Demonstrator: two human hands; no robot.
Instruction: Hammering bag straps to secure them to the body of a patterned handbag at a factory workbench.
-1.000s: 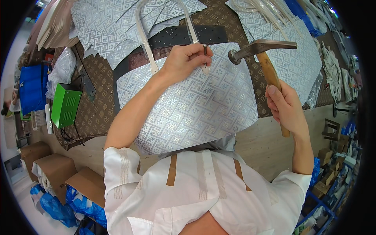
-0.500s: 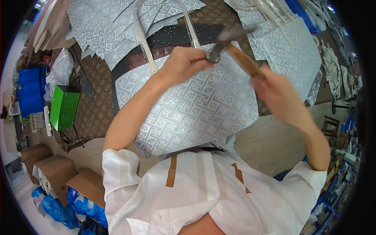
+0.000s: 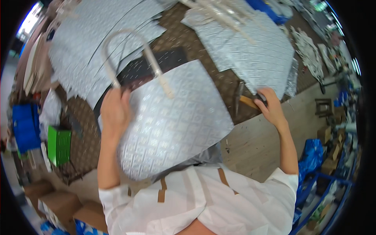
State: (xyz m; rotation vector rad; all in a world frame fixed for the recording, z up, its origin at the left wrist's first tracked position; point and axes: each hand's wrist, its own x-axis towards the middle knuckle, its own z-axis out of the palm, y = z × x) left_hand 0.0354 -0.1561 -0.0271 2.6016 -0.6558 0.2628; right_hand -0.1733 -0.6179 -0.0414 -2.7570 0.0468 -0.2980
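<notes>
The left hand point(image 3: 115, 111) was closed on the near-left part of one silver patterned panel point(image 3: 172, 121), at the foot of its single pale looped handle point(image 3: 135, 58). The panel lay at the near edge of the brown patterned worktable point(image 3: 219, 78), its rounded lower end hanging over that edge toward the person. The handle's loop arched away toward the far side, with one of its two ends under the hand and the other resting on the panel's upper middle.

The right hand point(image 3: 270, 107) was well apart from the left, at the near-right edge of the worktable. It was wrapped around the wooden handle of one hammer point(image 3: 244, 100), whose metal head lay flat on the table just beside the panel's right edge. Whether the grip was tight cannot be told.

Beyond the panel lay one dark mat point(image 3: 156, 64), partly covered. Two spreads of further silver sheets rested on the table: a fanned stack point(image 3: 90, 35) at the far-left corner and another pile point(image 3: 254, 51) at the far right; the sheets in each overlapped too much to count.

Off the table's left edge stood one green crate point(image 3: 58, 145) and one blue bin point(image 3: 25, 125). Cardboard boxes point(image 3: 51, 196) sat on the floor at the near left, their number unclear.
</notes>
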